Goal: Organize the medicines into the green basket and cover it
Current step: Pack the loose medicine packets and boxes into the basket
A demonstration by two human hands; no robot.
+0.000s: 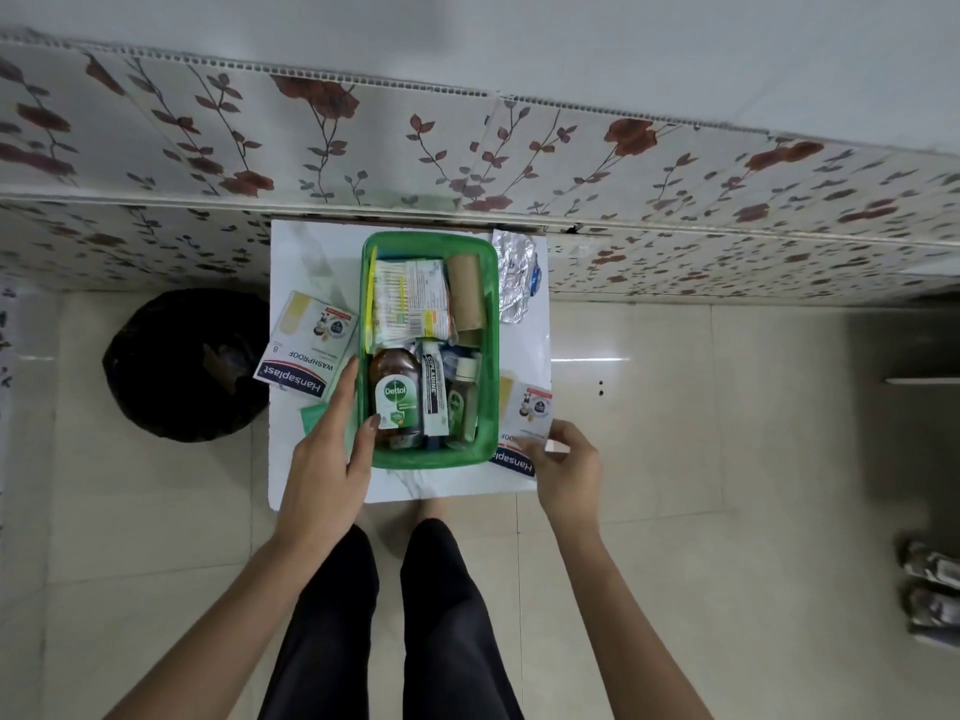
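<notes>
The green basket [492, 324] stands on a small white table [311, 252]. Inside it lie a brown Dettol bottle [396, 394], a Cipladine tube [433, 389], a small green bottle [461, 402], a cotton-bud pack [395, 304] and a brown bandage roll [466, 293]. My left hand [330, 449] rests against the basket's near left corner, thumb over the rim, holding nothing. My right hand [563, 467] pinches the near end of a Hansaplast box [527, 415] lying right of the basket. A second Hansaplast box [306, 345] lies to the left. A green piece [311, 415], perhaps the lid, shows under my left hand.
Silver foil blister strips [514, 275] lie at the table's back right. A black-lined bin [182, 363] stands on the floor to the left. A floral-patterned wall [467, 163] runs behind the table. My legs are below the table's front edge.
</notes>
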